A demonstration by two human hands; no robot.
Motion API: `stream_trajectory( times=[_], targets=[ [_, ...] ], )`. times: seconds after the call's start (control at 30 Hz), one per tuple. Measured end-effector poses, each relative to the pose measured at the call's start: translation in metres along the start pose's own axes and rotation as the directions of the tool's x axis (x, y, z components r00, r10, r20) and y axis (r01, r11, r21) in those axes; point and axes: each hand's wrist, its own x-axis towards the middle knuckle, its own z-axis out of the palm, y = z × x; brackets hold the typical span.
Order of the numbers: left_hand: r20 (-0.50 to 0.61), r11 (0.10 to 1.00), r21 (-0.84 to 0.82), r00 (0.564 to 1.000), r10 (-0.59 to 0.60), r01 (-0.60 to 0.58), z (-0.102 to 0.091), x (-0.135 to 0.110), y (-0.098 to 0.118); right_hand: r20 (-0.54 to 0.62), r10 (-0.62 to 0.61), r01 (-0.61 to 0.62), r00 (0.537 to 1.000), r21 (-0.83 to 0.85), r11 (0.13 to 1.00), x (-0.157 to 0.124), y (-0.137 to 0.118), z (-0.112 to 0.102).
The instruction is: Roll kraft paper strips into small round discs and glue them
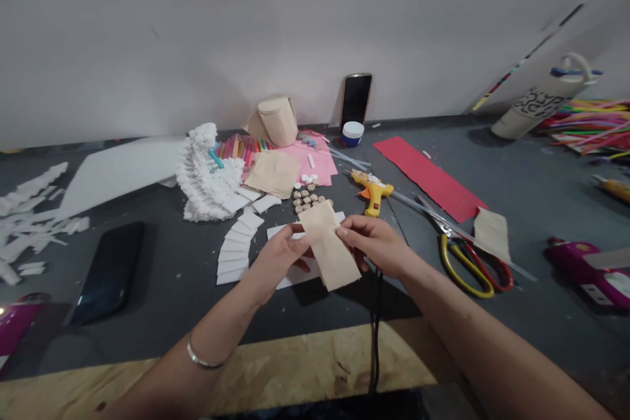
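While the left hand (279, 254) pinches one edge of a tan paper strip (333, 251), the right hand (381, 244) grips the opposite edge — strip slanted between the two. Just beyond the right hand, a yellow glue gun (377, 194); left of the left hand, fanned white pieces (233, 254).

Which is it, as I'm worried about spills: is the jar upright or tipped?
Upright: the jar sits blue end down on the table, white top uppermost.

no text readable. tumbler (535, 105) at far right has bold black letter-like marks, tilted and blurred, can't make out. pale label (601, 296) on magenta thing (575, 262), right edge: any print too small to tell.
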Motion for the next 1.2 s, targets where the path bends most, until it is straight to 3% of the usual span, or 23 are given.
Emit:
stream_trajectory(
  times=[0.13, 0.37, 0.6, 0.93, 1.1, 1.2],
  targets=[
    [-0.024, 0.998, 0.043, 0.999, -0.044, 0.045, 0.004, 0.001, -0.004, -0.003, -0.052, 0.051, 0.999, -0.059, 0.997, -0.003, -0.002, 0.006],
    [-0.045, 0.978, 0.209, 0.999, 0.024, -0.014, 0.004, -0.001, -0.004, -0.017, -0.014, 0.012, 1.000, -0.125, 0.992, -0.003, -0.003, 0.011],
    [0.016, 0.999, 0.043, 1.000, 0.005, -0.006, 0.009, -0.006, -0.007, -0.068, -0.030, 0.019, 0.997, -0.157, 0.987, -0.003, 0.006, 0.016],
    [-0.014, 1.000, 0.012, 1.000, -0.024, 0.024, 0.010, -0.005, -0.009, 0.022, -0.031, 0.033, 0.999, -0.088, 0.996, -0.001, 0.004, 0.016],
    [-0.105, 0.997, 0.076, 0.994, -0.005, 0.013, 0.004, 0.001, -0.011, 0.081, -0.063, 0.065, 0.995, -0.027, 0.998, -0.001, 0.006, 0.019],
    [-0.143, 0.996, 0.088, 0.989, 0.036, -0.024, 0.002, 0.004, -0.011, 0.056, -0.130, 0.136, 0.990, -0.122, 0.983, 0.000, -0.001, 0.013]
  ],
)
